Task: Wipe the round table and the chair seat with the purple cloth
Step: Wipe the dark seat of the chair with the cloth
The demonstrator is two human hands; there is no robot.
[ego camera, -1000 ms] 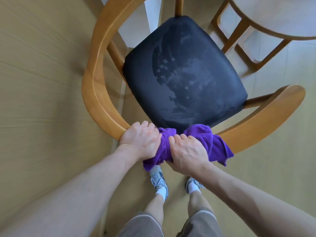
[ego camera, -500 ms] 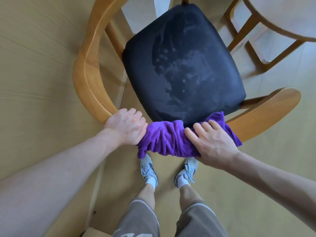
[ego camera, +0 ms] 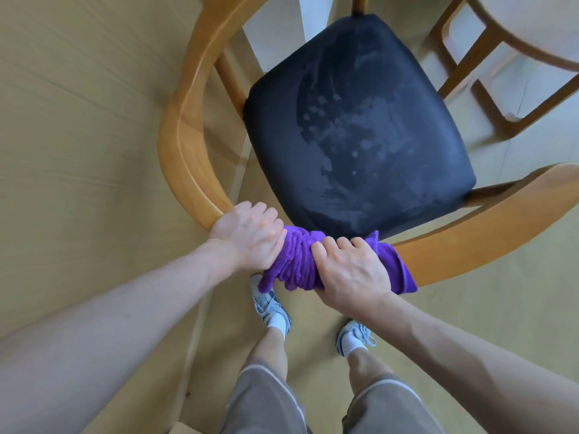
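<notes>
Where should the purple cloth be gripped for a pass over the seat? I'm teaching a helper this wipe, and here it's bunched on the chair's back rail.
Probably at the thick bunched middle of the purple cloth, from above on the standing side. It lies as a crumpled roll across the wooden rail, between the left hand and right hand, with the dark seat just beyond.

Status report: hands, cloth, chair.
Left hand and right hand both grip the purple cloth, bunched on the chair's backrest rail. Chair seat streaked. Nothing in the way.
</notes>
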